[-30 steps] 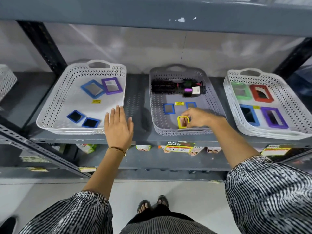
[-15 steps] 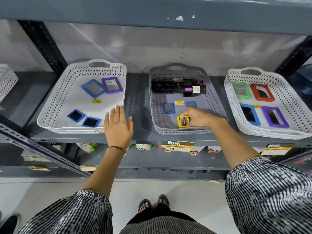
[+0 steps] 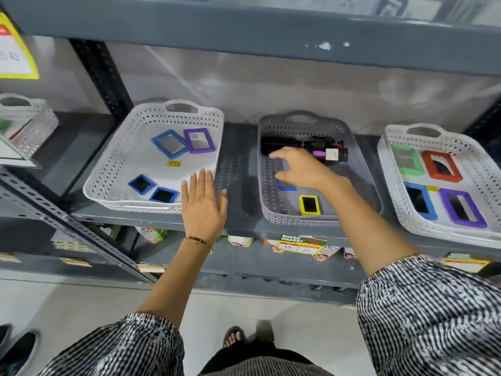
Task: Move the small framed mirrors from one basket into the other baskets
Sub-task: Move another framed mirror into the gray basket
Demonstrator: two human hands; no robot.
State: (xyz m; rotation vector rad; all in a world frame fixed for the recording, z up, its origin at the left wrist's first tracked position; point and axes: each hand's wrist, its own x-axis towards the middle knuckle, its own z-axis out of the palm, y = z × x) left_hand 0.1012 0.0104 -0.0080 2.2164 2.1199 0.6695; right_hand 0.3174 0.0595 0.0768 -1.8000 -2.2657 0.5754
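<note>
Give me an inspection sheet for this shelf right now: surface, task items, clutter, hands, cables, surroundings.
Surface: grey metal shelf carrying three baskets side by side.
Job's things: grey basket holds a yellow mirror and a blue mirror, partly hidden; left white basket holds four mirrors; right white basket holds four.
Clutter: hairbrush in the grey basket.
Hands: left hand flat, empty; right hand open over the grey basket.
Cables: nothing seen.
Surroundings: price tags on the shelf edge.
</note>
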